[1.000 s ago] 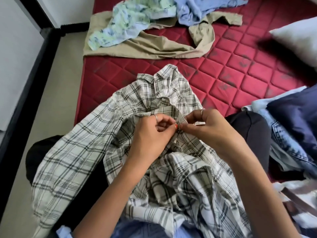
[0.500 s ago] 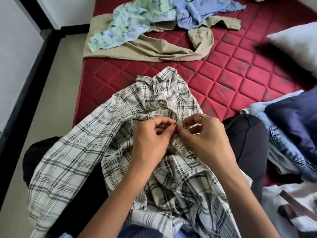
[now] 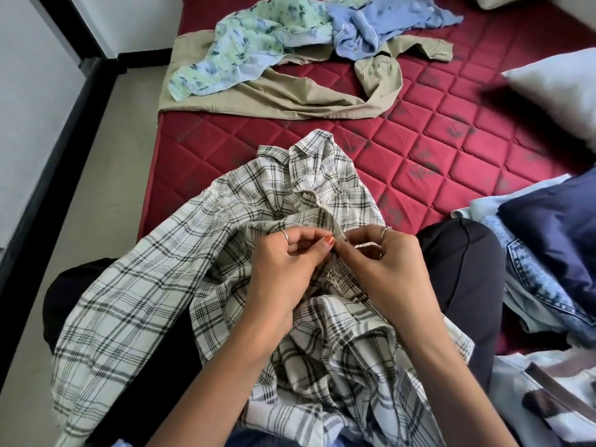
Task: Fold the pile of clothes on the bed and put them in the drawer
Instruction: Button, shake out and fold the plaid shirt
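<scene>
A white shirt with black checks (image 3: pixel 135 304) lies over my lap and the edge of the red quilted mattress (image 3: pixel 419 162), collar pointing away from me. My left hand (image 3: pixel 287 269) and my right hand (image 3: pixel 383 269) meet at the shirt's front placket just below the collar. Both pinch the fabric edge between thumb and fingers, thumbs nearly touching. A sleeve spreads out to the left over my dark trouser leg.
Further up the mattress lie beige trousers (image 3: pixel 290 98), a green and blue floral garment (image 3: pixel 238 56) and a light blue garment (image 3: pixel 371 30). At the right lie denim jeans (image 3: pixel 532 272), a navy garment (image 3: pixel 561 233) and a white pillow (image 3: pixel 561 88). Pale floor runs along the left.
The view has dipped slightly and my hands have stayed together at the placket, shifting a little towards me. The shirt has barely moved.
</scene>
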Tool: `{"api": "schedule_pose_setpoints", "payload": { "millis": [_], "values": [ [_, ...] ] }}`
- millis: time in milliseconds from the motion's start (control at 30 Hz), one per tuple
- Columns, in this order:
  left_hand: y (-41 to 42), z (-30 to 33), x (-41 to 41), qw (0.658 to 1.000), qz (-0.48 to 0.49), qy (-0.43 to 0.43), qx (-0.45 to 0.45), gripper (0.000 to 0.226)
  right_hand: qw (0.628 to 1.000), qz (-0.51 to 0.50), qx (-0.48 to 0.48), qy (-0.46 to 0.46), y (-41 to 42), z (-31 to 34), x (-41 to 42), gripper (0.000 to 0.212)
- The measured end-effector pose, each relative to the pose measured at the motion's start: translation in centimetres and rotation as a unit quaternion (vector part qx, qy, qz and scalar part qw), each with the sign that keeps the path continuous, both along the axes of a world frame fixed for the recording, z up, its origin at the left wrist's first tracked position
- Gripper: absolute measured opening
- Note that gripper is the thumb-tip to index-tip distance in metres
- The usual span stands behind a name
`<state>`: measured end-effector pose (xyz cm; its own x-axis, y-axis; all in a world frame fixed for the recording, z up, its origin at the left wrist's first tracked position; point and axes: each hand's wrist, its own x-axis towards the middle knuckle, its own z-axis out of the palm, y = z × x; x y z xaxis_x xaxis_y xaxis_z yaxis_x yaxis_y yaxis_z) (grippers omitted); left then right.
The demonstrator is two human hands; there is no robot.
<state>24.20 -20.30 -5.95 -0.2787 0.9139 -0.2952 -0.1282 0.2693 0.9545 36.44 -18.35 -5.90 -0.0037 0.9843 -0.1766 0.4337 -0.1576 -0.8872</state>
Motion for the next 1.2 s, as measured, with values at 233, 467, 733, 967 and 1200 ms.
{"api": "schedule_pose_setpoints", "payload": {
  "millis": [233,467,733,967,1200],
  "values": [
    [-0.1,-0.4,1.1,0.997,0.069,-0.045,-0.010,0.010,0.997,-0.039,0.039,0.054,-0.7,-0.8,-0.9,0.015],
    [0.2,-0.4,1.2,0.996,0.083,-0.022,-0.006,0.011,0.997,-0.001,0.019,0.076,-0.2,-1.0,-0.7,0.051],
    [0.0,-0.9,1.1,0.996,0.045,0.075,0.009,0.011,0.995,0.007,-0.023,0.099,0.8,-1.2,-0.5,0.036],
    [-0.1,-0.9,0.9,0.995,0.022,0.100,-0.001,0.017,0.998,0.011,-0.018,0.065,1.0,-1.4,-0.5,0.021],
    [0.0,0.0,1.0,0.986,-0.004,0.163,0.037,0.011,0.999,-0.002,0.048,-0.024,0.3,-1.0,-0.8,0.014]
  ]
}}
